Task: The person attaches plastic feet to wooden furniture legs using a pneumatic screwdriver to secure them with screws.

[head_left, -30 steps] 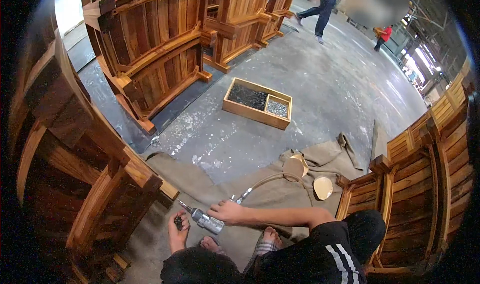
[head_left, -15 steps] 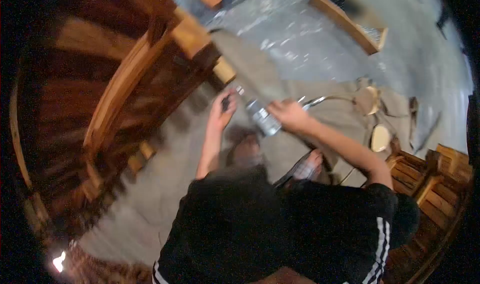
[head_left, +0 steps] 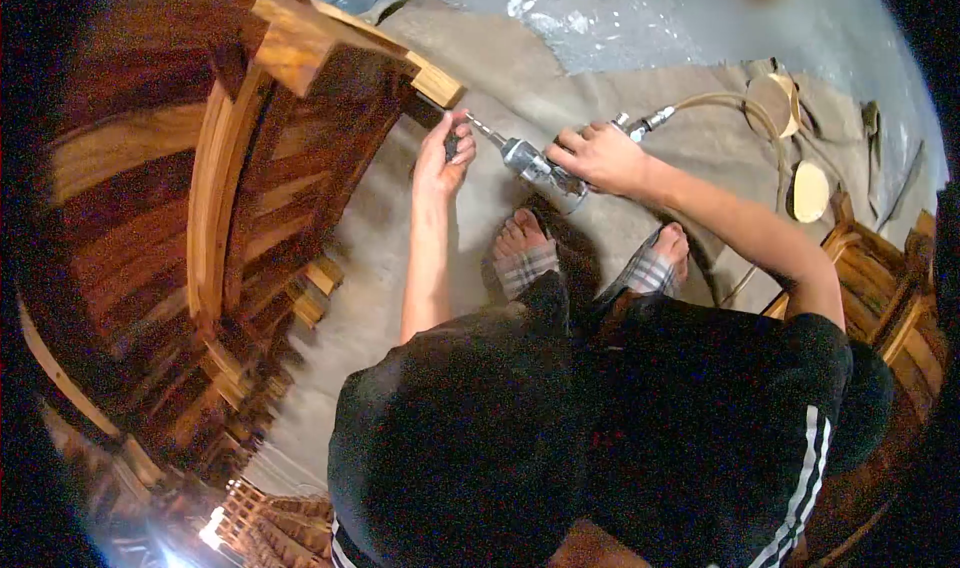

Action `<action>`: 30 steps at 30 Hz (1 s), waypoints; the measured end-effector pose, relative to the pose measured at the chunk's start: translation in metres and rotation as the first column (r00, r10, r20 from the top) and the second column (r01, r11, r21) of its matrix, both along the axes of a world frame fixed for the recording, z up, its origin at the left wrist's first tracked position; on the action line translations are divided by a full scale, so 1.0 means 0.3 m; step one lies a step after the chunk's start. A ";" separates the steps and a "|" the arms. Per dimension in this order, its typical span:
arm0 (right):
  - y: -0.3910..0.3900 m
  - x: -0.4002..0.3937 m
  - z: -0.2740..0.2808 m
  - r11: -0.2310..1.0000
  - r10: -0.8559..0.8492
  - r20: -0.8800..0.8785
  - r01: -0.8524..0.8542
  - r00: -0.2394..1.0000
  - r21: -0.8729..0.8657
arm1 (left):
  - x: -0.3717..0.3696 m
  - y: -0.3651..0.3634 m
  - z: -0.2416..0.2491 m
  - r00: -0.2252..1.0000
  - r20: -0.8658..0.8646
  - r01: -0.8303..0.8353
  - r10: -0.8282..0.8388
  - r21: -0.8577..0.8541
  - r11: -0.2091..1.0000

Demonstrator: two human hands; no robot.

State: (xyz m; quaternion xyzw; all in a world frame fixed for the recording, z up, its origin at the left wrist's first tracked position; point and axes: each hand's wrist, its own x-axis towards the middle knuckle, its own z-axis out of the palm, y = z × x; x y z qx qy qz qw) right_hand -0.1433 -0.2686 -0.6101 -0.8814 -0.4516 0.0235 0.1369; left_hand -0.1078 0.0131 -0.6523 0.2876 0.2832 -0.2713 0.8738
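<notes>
My right hand (head_left: 605, 158) is wrapped round the grip of a grey air drill (head_left: 530, 160), which points toward the upper left. A thin metal bit (head_left: 484, 128) extends from its nose. At the bit's tip are the fingertips of my left hand (head_left: 438, 163), with fingers curled round a small dark object (head_left: 451, 146) whose kind I cannot tell. A tan air hose (head_left: 730, 98) runs from a metal coupling (head_left: 657, 118) at the drill's grip. Close beyond my left fingers is a wooden block (head_left: 436, 80) on the edge of a wooden boat hull (head_left: 140, 168).
Curved ribs (head_left: 210, 198) line the hull on the left. My feet (head_left: 522, 238) stand on a beige drop cloth (head_left: 480, 48). A pale oval piece (head_left: 811, 191) lies on the right, near more wooden framework (head_left: 870, 278). Blue-grey floor (head_left: 620, 18) shows at the top.
The view has shifted and steadied, so the hands and drill appear higher. The drill's bit now meets my left fingertips, and the wooden tray at top right has mostly left the view.
</notes>
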 end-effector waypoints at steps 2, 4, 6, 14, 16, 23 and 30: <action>-0.006 -0.001 0.000 1.000 -0.004 -0.043 0.004 0.999 0.006 | 0.014 -0.005 0.025 1.000 0.000 0.025 -0.026 -0.034 0.999; -0.002 0.001 0.004 1.000 -0.010 -0.112 0.008 0.994 -0.015 | 0.032 0.002 0.011 0.998 0.013 0.066 -0.066 -0.044 0.997; -0.004 0.002 0.009 0.998 -0.003 -0.126 -0.005 0.992 -0.063 | 0.037 0.004 0.004 0.994 0.030 0.109 -0.109 -0.023 0.994; 0.001 -0.006 -0.062 0.996 0.005 -0.001 -0.006 1.000 -0.093 | 0.058 -0.035 0.056 0.985 0.012 0.167 -0.170 0.121 0.978; -0.003 -0.003 -0.068 0.994 0.022 -0.014 -0.023 1.000 -0.109 | 0.061 -0.034 0.048 0.982 0.022 0.184 -0.190 0.162 0.970; -0.002 -0.004 -0.046 0.995 0.031 -0.099 -0.041 0.995 -0.094 | 0.075 -0.003 0.002 0.973 -0.028 0.231 -0.230 0.140 0.963; -0.003 -0.005 -0.079 0.990 0.029 -0.105 -0.043 0.994 -0.134 | 0.078 -0.020 0.031 0.960 -0.161 0.266 -0.228 0.279 0.923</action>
